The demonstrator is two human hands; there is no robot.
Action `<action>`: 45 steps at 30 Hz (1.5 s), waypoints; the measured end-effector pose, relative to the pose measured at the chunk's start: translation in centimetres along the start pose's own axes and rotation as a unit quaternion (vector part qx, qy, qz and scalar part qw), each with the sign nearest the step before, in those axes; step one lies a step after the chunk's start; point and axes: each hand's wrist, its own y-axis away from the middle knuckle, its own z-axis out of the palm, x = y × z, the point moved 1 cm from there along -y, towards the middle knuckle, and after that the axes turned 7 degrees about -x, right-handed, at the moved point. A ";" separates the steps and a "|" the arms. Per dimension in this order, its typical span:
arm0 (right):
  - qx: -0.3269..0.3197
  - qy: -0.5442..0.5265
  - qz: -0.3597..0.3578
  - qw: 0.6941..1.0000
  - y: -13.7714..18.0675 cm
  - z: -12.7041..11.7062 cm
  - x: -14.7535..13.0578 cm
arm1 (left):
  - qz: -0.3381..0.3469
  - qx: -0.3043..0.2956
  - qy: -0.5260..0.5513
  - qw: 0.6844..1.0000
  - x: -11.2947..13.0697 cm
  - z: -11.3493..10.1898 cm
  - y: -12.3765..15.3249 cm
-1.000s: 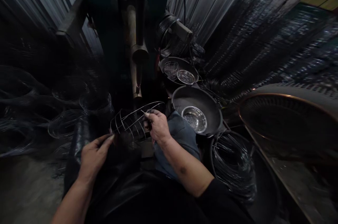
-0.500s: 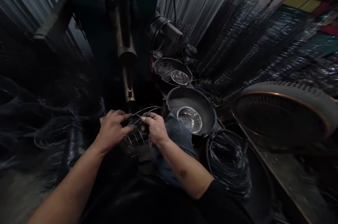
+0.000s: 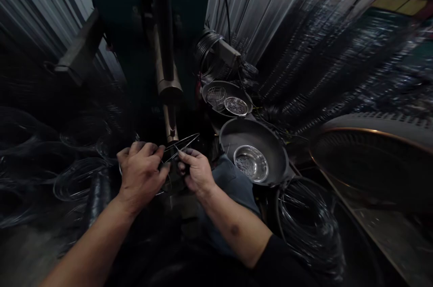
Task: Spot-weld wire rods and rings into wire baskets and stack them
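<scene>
Just below the tip of an upright machine rod (image 3: pixel 171 129), my two hands work close together over a thin wire frame (image 3: pixel 189 137). My left hand (image 3: pixel 140 176) is closed around the frame's left side, its fingers covering much of it. At the frame's right, my right hand (image 3: pixel 196 170) pinches a short thin piece of wire (image 3: pixel 176 147) between thumb and forefinger. That piece points up and left toward the frame. Darkness hides the frame's lower part.
On the right, a metal bowl (image 3: pixel 264 167) of small wire pieces sits in a dark pan (image 3: pixel 277 147). Behind it, another pan (image 3: pixel 248 95) holds a bowl and a wire frame. Wire coils (image 3: pixel 307 219), a round fan (image 3: pixel 358 160) and wire rings (image 3: pixel 77 178) stand around.
My left hand has turned more knuckles-up, and the wire frame has tilted with it. My right hand keeps its pinch. The whole view has shifted slightly.
</scene>
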 end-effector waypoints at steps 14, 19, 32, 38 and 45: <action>-0.012 -0.009 -0.034 0.999 -1.9 1.1 0.3 | 0.003 -0.035 0.013 0.999 -1.0 -0.4 -2.7; -0.010 -0.011 -0.044 0.999 -2.8 1.7 -0.1 | -0.009 -0.066 0.018 0.998 -1.4 -0.6 -4.0; -0.004 -0.028 -0.036 0.999 -3.7 1.9 -0.6 | -0.017 -0.122 0.036 0.992 -1.9 -0.9 -5.9; 0.003 -0.013 -0.009 1.000 -3.5 2.1 -1.0 | -0.028 -0.152 0.050 0.987 -2.2 -1.0 -6.6; -0.002 -0.007 -0.002 1.000 -3.7 1.9 -1.1 | -0.036 -0.179 0.034 0.983 -1.8 -1.6 -6.8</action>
